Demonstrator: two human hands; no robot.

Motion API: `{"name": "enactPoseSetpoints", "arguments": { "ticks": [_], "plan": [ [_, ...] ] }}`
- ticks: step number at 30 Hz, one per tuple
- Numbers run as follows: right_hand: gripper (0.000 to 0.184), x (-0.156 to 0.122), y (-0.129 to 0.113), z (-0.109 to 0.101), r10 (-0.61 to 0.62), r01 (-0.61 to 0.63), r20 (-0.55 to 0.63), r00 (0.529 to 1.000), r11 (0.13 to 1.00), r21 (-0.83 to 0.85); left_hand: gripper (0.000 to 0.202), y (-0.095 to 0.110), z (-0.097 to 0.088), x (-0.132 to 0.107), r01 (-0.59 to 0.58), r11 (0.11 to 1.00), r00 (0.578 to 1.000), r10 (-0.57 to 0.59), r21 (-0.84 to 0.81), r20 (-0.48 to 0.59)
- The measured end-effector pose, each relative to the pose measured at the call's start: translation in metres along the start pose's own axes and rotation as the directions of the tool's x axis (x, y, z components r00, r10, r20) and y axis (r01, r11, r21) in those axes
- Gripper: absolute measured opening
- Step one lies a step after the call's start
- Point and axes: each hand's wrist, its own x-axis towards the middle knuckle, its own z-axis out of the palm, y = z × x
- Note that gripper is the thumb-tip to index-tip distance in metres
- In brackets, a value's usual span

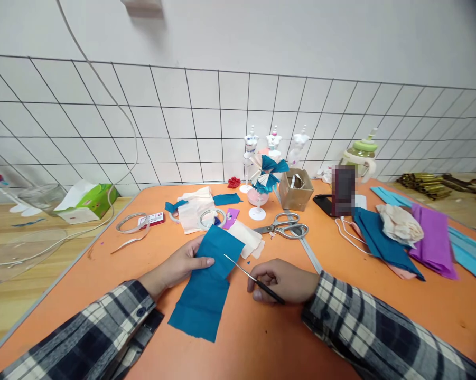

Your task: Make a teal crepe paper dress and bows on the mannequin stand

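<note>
My left hand [196,257] is closed on a sheet of teal crepe paper [202,306], its thumb lying on top. The paper slants toward me and has a notch in its right edge. In my right hand [275,279] is a thin tool [257,284] with a curved silver tip and a black rear part, its exact kind unclear. The tip reaches over the upper part of the paper; whether it touches cannot be seen. Just beyond lie large scissors [287,228], pale paper pieces [248,237] and a roll of clear tape [213,219].
A small dress form [257,198] wearing teal and cream paper stands behind, near a brown box [297,190]. A metal ruler [311,256] lies right of centre. Folded purple paper [434,240] is at right; another tape roll [132,223] is at left.
</note>
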Motion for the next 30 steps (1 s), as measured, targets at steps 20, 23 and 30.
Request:
{"name": "enactPoseSetpoints", "arguments": {
  "ticks": [20,23,30],
  "plan": [
    [0.032,-0.004,-0.009,-0.006,-0.050,-0.027,-0.170,0.984,0.906,-0.422,0.040,-0.005,0.011,0.002,0.050,0.994,0.985,-0.033,0.101,-0.171],
    [0.032,-0.004,-0.010,-0.004,-0.050,-0.039,-0.179,0.983,0.887,-0.459,0.046,-0.007,0.007,0.002,0.049,0.996,0.986,-0.037,0.072,-0.162],
    [0.023,-0.003,-0.011,0.000,-0.048,-0.044,-0.195,0.980,0.898,-0.439,0.049,-0.005,0.010,0.002,-0.022,0.999,0.954,0.034,0.044,-0.299]
  ]
}}
